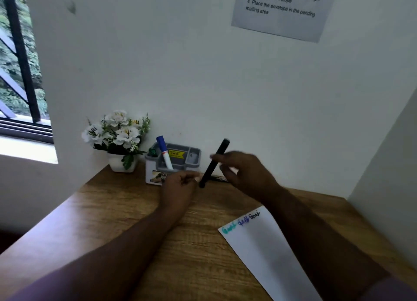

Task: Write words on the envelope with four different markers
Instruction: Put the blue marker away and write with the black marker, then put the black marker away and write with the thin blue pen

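Observation:
A white envelope (266, 251) lies tilted on the wooden desk (108, 210), near my right forearm. Along its top edge stand three words, one teal, one blue, one black. My right hand (246, 173) grips a black marker (215, 162) that slants from upper right to lower left. My left hand (179, 188) hovers beside the marker's lower tip with its fingers curled; whether they pinch anything is hidden. A blue-capped marker (163, 150) and a green marker (153, 152) stand in the grey holder (194, 159). Another dark marker (217, 178) lies on the desk behind my right hand.
A small white pot of white flowers (119, 140) stands left of the holder against the wall. A printed instruction sheet (282, 9) hangs on the wall above. A side wall closes the desk on the right, and a window is at far left.

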